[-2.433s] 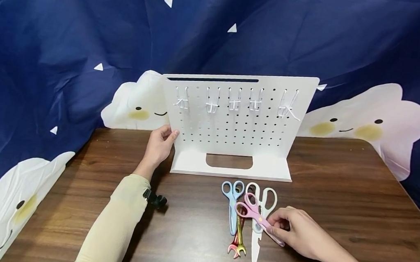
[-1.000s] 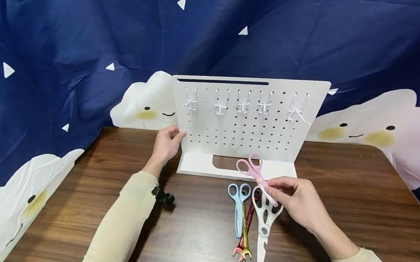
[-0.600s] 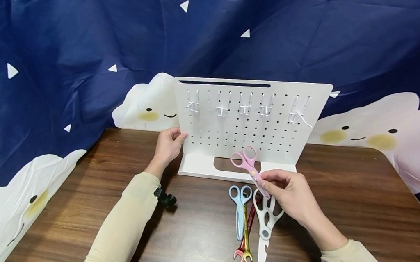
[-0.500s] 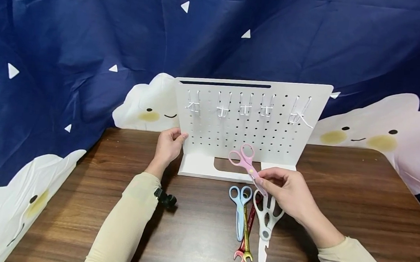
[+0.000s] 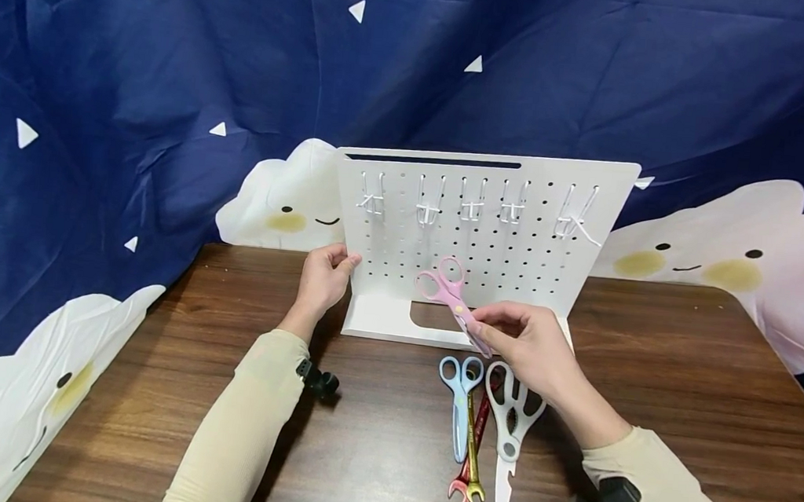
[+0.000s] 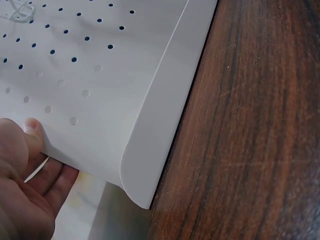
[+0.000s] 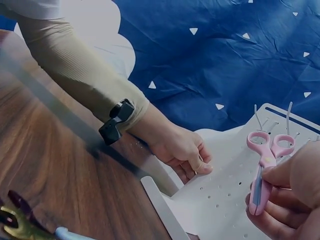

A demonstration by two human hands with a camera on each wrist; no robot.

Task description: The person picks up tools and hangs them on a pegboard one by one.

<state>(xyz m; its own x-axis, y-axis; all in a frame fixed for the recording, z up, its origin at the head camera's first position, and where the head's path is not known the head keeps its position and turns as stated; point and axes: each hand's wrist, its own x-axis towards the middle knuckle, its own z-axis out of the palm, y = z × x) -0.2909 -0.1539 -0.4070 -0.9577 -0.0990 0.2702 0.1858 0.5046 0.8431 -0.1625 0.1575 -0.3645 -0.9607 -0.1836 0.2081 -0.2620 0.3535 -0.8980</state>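
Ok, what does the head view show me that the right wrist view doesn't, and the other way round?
Only the head view: the white scissors, all five hooks in a row, and the right sleeve.

Only the right wrist view: a paler sleeve edge higher up the arm than the beige left sleeve.

Both: the right hand pinching the pink scissors, the left hand gripping the board by its edge, and at least the end of the gold wrench.
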